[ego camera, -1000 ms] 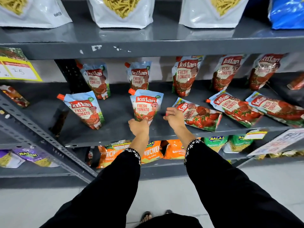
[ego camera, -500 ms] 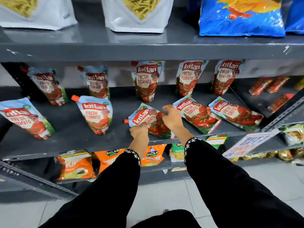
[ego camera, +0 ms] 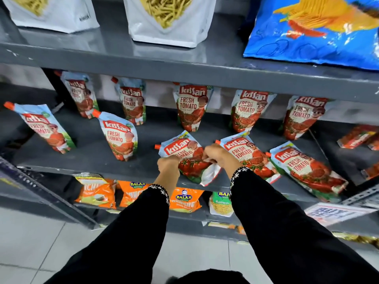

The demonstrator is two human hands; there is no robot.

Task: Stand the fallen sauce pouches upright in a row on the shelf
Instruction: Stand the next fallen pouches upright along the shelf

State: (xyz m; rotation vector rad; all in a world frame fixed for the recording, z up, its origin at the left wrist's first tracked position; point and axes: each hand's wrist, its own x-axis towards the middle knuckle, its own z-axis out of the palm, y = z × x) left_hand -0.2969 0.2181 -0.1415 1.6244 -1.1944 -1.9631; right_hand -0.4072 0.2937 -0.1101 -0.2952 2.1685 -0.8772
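Both hands were on one tomato sauce pouch (ego camera: 185, 155) that lay tilted near the front edge of the grey middle shelf (ego camera: 86, 160), close to the centre of the view. The left hand (ego camera: 169, 168) gripped the pouch's lower left corner, fingers curled tight around it. The right hand (ego camera: 220, 155) pinched the pouch's right side, where the white underside (ego camera: 211, 174) showed, folded outward. The pouch's orange cap pointed toward nine o'clock, so it was still leaning back rather than standing.

At three o'clock from the held pouch, two more fallen pouches lay flat on their backs: the nearer one (ego camera: 246, 154) just beside the right hand, partly under the wrist, and the farther one (ego camera: 307, 171) touching it and reaching toward the shelf's front edge.

At nine o'clock from the held pouch, one pouch (ego camera: 119, 136) stood upright, and a second upright pouch (ego camera: 47, 130) stood well apart from it, further toward nine o'clock. Along the back of the shelf, at twelve o'clock, a row of five pouches (ego camera: 191, 107) stood upright against the wall.

On the top shelf sat two white snack bags (ego camera: 170, 21) and a blue crisp bag (ego camera: 307, 27) at two o'clock. Below the middle shelf, orange snack packets (ego camera: 184, 199) sat at six o'clock from the held pouch, between the black sleeves (ego camera: 276, 232).
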